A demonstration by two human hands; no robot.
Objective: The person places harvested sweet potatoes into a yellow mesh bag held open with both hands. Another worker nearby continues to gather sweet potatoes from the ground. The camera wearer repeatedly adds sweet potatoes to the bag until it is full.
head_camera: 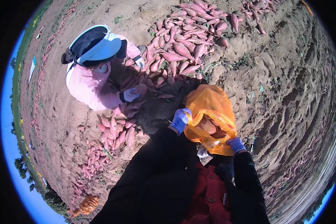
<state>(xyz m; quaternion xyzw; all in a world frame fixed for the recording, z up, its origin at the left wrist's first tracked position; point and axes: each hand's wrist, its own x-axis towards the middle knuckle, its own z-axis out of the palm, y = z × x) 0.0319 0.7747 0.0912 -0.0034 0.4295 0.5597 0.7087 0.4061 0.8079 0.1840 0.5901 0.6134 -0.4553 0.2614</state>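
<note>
An orange mesh sack (212,98) stands on the soil in front of me, its mouth spread and facing up toward me. My left hand (181,120), in a purple-and-white knit glove, grips the rim on the left. On the lower right of the same rim, my gloved right hand (236,145) pinches the mesh. Inside the sack I see a few reddish sweet potatoes (206,126); how deep they lie is hidden by the mesh.
A large heap of sweet potatoes (182,47) lies beyond the sack, with a smaller pile (116,130) at left. A crouching person (92,81) in a visor holds a sweet potato (141,89) in a gloved hand. Filled orange sacks (88,204) stand at lower left.
</note>
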